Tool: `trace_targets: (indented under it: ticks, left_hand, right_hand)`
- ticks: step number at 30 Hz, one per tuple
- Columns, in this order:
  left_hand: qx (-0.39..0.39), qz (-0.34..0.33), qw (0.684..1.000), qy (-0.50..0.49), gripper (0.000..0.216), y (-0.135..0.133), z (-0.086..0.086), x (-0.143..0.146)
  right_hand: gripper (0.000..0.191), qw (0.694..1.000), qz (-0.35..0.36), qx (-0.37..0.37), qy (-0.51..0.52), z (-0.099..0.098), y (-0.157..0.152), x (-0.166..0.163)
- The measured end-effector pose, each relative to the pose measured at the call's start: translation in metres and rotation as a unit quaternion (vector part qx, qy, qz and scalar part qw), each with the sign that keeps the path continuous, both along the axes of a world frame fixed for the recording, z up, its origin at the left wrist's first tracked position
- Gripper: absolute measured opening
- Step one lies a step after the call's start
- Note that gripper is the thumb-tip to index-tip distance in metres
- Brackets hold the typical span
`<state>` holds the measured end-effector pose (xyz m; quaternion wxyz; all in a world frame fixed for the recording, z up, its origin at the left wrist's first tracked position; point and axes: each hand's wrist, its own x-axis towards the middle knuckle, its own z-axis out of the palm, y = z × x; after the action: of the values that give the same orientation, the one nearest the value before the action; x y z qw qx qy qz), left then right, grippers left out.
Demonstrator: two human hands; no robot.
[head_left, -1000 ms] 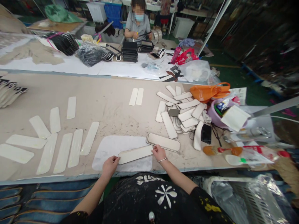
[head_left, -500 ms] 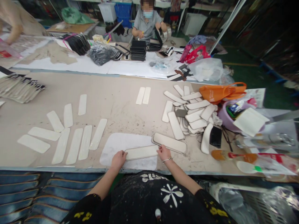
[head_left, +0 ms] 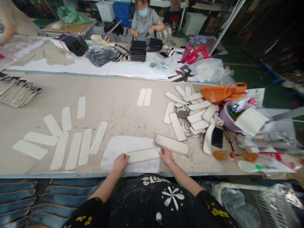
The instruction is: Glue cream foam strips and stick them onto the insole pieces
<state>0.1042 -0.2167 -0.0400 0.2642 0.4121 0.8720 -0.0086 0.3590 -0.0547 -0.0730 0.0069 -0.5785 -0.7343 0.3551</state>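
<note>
A long cream strip (head_left: 143,155) with rounded ends lies on a white mat (head_left: 118,147) at the near table edge. My left hand (head_left: 120,162) grips its left end with curled fingers. My right hand (head_left: 166,155), with a bracelet at the wrist, pinches its right end. Just behind my right hand lies a second, similar strip (head_left: 171,144), partly off the mat.
Several cream strips (head_left: 71,139) are fanned out at the left. A heap of the same strips (head_left: 192,110) lies at the right, beside an orange bag (head_left: 222,92), a purple tub (head_left: 229,118) and a black phone (head_left: 217,137). A person (head_left: 144,22) works at the far table.
My hands keep hold of the strip's two ends; its angle has flattened slightly. The view shifted a little. The person at the far table has moved their arms.
</note>
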Motion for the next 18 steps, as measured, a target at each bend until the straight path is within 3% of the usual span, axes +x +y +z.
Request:
trace_targets:
  ticks: [18]
  left_hand:
    - [-0.015, -0.025, 1.0, -0.006, 0.031, 0.0031, -0.0032, -0.0051]
  right_hand:
    - [0.012, 0.998, 0.014, 0.007, -0.056, 0.009, 0.0013, -0.0065]
